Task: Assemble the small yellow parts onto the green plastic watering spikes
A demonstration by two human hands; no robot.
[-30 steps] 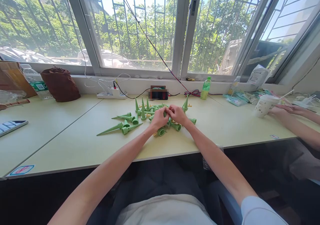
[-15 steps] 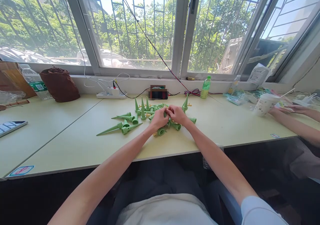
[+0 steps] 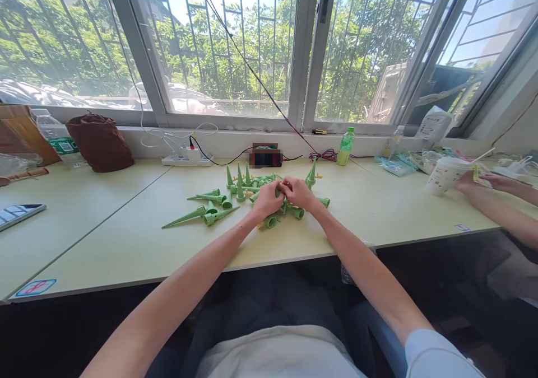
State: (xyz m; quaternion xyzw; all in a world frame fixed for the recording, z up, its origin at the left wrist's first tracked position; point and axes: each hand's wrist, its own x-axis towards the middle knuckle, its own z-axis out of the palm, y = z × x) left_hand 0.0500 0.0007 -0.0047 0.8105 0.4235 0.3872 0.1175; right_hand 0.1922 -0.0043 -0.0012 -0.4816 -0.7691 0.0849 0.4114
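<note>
My left hand (image 3: 269,199) and my right hand (image 3: 296,192) meet over a pile of green plastic watering spikes. Both are closed, fingertips together, around one watering spike (image 3: 284,206), whose green tip points down below the fingers; the rest of it is covered. Left of my hands, several spikes lie on their sides, among them a long watering spike (image 3: 183,218). Others stand on their caps, such as an upright spike (image 3: 240,185). A further standing spike (image 3: 311,176), with a small yellow piece beside it, is to the right of my right hand.
The pale table (image 3: 138,243) runs under the window. Behind the pile are a phone-like device (image 3: 266,158), a power strip (image 3: 187,159) and a green bottle (image 3: 345,147). A brown bag (image 3: 99,143) stands left. At right, a white cup (image 3: 445,176) is near another person's hands (image 3: 483,183).
My hands stay at the same place over the pile, with hardly any visible movement. At the right, the other person's hands have shifted slightly, with a small yellow-green item now raised between them.
</note>
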